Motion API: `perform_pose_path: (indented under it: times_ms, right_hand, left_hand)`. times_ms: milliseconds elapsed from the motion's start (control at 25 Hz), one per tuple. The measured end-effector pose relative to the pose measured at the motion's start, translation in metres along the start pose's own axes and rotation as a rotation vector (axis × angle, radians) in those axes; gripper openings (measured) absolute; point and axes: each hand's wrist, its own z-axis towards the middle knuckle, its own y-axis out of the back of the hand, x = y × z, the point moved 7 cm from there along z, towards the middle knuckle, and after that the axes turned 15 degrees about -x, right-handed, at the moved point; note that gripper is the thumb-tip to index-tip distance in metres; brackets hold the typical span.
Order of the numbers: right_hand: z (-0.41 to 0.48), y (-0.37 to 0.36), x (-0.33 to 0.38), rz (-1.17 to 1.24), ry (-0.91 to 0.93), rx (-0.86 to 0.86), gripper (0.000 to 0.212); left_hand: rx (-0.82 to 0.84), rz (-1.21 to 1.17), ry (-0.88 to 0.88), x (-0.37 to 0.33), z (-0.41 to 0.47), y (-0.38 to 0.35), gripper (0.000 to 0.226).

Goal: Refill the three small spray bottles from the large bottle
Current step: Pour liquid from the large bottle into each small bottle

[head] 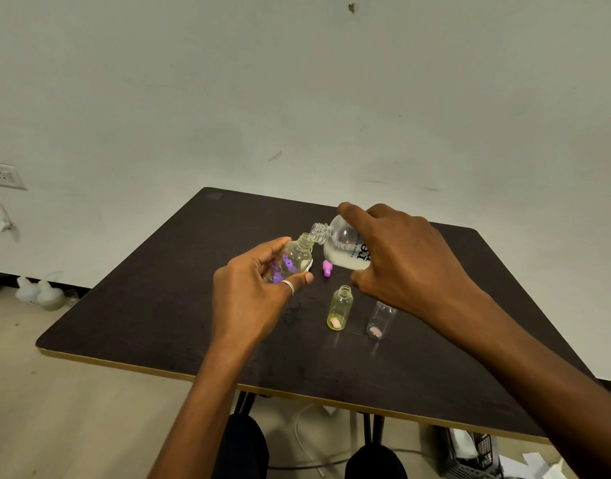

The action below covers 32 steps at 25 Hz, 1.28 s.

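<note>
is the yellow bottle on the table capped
No, the yellow bottle stands upright on the table with its neck open.

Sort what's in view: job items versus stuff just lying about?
Job:
- large bottle, tipped in right hand
- purple-print small bottle, in left hand
- yellow small bottle, open, on table
- clear small bottle
- pink cap

Lying about:
- white items on floor
- wall socket
- basket under table

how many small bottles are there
3: a small clear bottle with purple flower print held in the left hand; a yellow-tinted small bottle and a clear small bottle standing uncapped on the table.
</note>
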Motion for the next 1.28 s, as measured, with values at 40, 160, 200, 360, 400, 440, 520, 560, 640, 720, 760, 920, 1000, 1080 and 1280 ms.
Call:
perform_pose_path:
  times_ms: [40, 160, 200, 360, 400, 440, 520, 560, 640, 720, 760, 920, 1000, 1080, 1280]
  right_hand:
    - [0.0002, 0.0003, 0.0001, -0.002, 0.000, -0.001, 0.072]
    - [0.0005, 0.0008, 0.0001, -0.011, -0.001, -0.002, 0.071]
    - [0.0005, 0.0008, 0.0000, -0.012, -0.003, 0.000, 0.071]
    - [-0.0001, 0.0007, 0.0006, -0.013, 0.001, 0.004, 0.072]
    - [-0.0002, 0.0008, 0.0007, -0.013, 0.003, 0.004, 0.072]
    - [-0.0002, 0.0012, 0.0008, -0.011, 0.003, 0.005, 0.072]
    - [0.0000, 0.0013, 0.0005, -0.009, -0.002, 0.007, 0.072]
    - [0.0002, 0.0011, 0.0002, -0.010, -0.004, 0.009, 0.072]
    - [0.0003, 0.0006, 0.0000, -0.015, -0.003, 0.012, 0.073]
    - [0.0000, 0.0007, 0.0002, -0.020, 0.001, 0.016, 0.073]
    - [-0.0001, 0.0013, 0.0001, -0.021, 0.001, 0.017, 0.073]
    - [0.0005, 0.0025, 0.0003, -0.022, 0.001, 0.016, 0.074]
    - [0.0005, 0.0028, 0.0003, -0.017, -0.001, 0.019, 0.074]
    - [0.0003, 0.0039, 0.0005, -0.010, 0.001, 0.016, 0.073]
    - [0.0003, 0.0046, 0.0008, -0.013, 0.006, 0.010, 0.071]
  left_hand:
    - [-0.002, 0.002, -0.002, -0.0003, -0.0001, 0.0000, 0.065]
    - [-0.005, -0.001, 0.003, -0.0002, 0.0000, 0.0001, 0.064]
    - [-0.004, -0.004, 0.005, -0.0002, 0.0000, 0.0002, 0.064]
    - [-0.003, -0.006, 0.005, -0.0001, -0.0005, 0.0004, 0.064]
    - [-0.003, -0.006, 0.006, 0.0003, -0.0004, 0.0002, 0.063]
    - [-0.002, -0.007, 0.007, 0.0005, -0.0005, 0.0001, 0.064]
    - [0.000, -0.010, 0.008, 0.0008, -0.0003, -0.0003, 0.064]
    - [0.001, -0.010, 0.007, 0.0007, -0.0003, -0.0004, 0.064]
    - [0.001, -0.013, 0.006, 0.0006, -0.0003, -0.0004, 0.064]
    - [0.000, -0.017, 0.012, 0.0009, -0.0005, -0.0005, 0.064]
    - [0.000, -0.017, 0.013, 0.0010, -0.0006, -0.0007, 0.064]
    - [0.003, -0.017, 0.016, 0.0012, -0.0004, -0.0022, 0.064]
    - [0.002, -0.019, 0.015, 0.0009, -0.0004, -0.0018, 0.064]
    - [0.001, -0.024, 0.013, 0.0001, -0.0008, -0.0011, 0.064]
    - [0.001, -0.022, 0.012, -0.0015, -0.0016, -0.0006, 0.064]
